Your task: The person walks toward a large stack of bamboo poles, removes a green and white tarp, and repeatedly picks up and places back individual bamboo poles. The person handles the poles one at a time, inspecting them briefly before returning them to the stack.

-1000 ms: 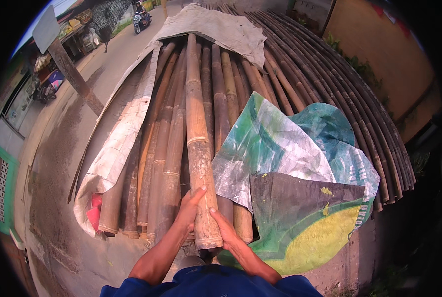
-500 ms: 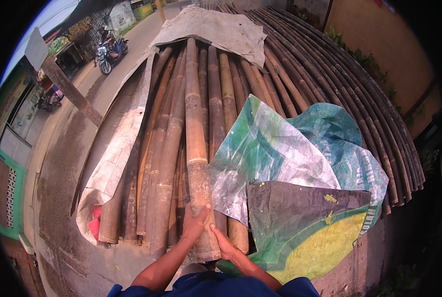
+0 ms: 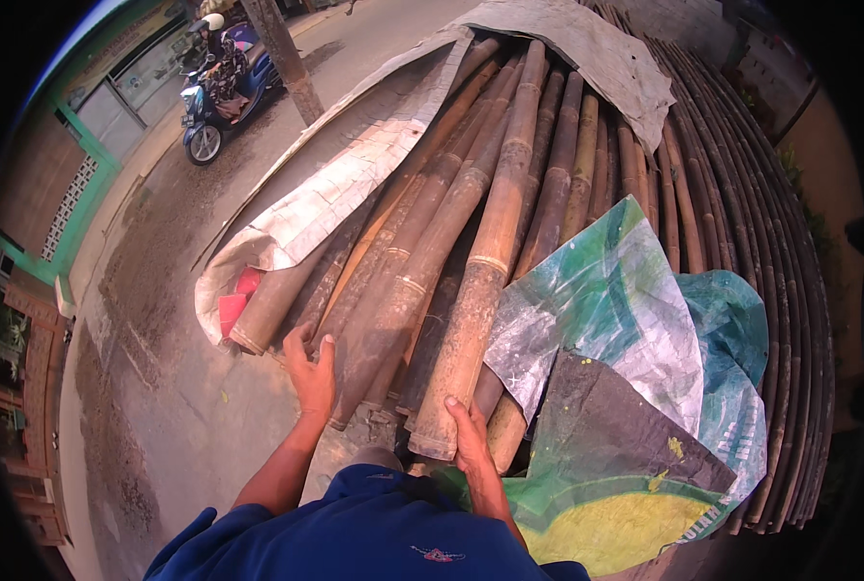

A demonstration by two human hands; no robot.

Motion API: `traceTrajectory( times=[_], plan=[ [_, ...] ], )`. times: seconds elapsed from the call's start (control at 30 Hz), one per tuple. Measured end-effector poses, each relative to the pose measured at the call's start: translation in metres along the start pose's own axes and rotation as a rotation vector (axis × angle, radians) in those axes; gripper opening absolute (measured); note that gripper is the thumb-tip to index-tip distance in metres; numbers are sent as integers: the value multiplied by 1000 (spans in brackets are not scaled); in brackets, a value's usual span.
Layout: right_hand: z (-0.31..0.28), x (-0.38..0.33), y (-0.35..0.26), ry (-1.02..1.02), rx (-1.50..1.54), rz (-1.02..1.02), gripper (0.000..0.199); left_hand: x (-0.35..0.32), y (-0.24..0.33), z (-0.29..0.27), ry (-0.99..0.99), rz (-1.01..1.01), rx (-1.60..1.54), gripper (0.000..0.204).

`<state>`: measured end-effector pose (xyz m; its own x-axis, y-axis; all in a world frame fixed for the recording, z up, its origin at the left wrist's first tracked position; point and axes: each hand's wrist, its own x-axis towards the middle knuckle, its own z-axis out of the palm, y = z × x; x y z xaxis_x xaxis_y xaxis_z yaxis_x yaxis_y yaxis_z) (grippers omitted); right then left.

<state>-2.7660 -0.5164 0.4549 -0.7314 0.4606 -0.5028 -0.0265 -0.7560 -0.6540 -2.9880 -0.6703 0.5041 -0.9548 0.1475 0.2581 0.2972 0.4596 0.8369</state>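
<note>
A thick brown bamboo pole [image 3: 490, 259] lies lengthwise on top of a stack, its near end close to my body. Against the right side of that end rests my right hand [image 3: 473, 441], thumb on top and fingers curled out of sight underneath. My left hand [image 3: 311, 380] is off this pole, thumb and fingers apart, beside the near ends of other bamboo poles [image 3: 379, 315] to the left; whether it touches one I cannot tell. A crumpled green, white and yellow plastic sheet [image 3: 635, 397] covers part of the stack to the right.
A pale tarp [image 3: 345, 184] wraps the stack's left side, with a red piece [image 3: 232, 315] near its corner. Another pale cover [image 3: 577, 34] drapes over the far part. More long poles [image 3: 742, 242] curve along the right. A person rides a blue scooter [image 3: 214, 102] on the road, near a post [image 3: 285, 63].
My left hand has let go of the thick pole and moved left to other pole ends. My right hand stays at its end. The view has turned left, and a scooter with rider appears nearer.
</note>
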Motion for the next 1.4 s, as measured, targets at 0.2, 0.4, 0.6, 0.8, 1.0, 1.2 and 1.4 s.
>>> traceTrajectory(
  times=[0.2,0.4,0.6,0.8,1.0,1.2,1.4],
  plan=[
    [-2,1,-4,14,12,66,69,58,-109,-100,397,-326,198,73],
    [2,0,-6,73,-5,99,67,119,-117,-121,-139,-703,-387,83],
    [7,-3,-7,65,-33,53,64,105,-100,-116,-237,-656,-288,73],
    [13,-4,-7,91,-34,38,64,63,-100,-82,-206,-509,-224,74],
    [13,-4,-5,93,-9,72,64,42,-111,-69,-148,-375,-183,64],
    [16,-2,-3,120,-12,88,61,49,-114,-77,-70,-203,286,64],
    [25,-4,-1,118,-32,24,63,114,-113,-88,-57,261,436,46]
  ],
)
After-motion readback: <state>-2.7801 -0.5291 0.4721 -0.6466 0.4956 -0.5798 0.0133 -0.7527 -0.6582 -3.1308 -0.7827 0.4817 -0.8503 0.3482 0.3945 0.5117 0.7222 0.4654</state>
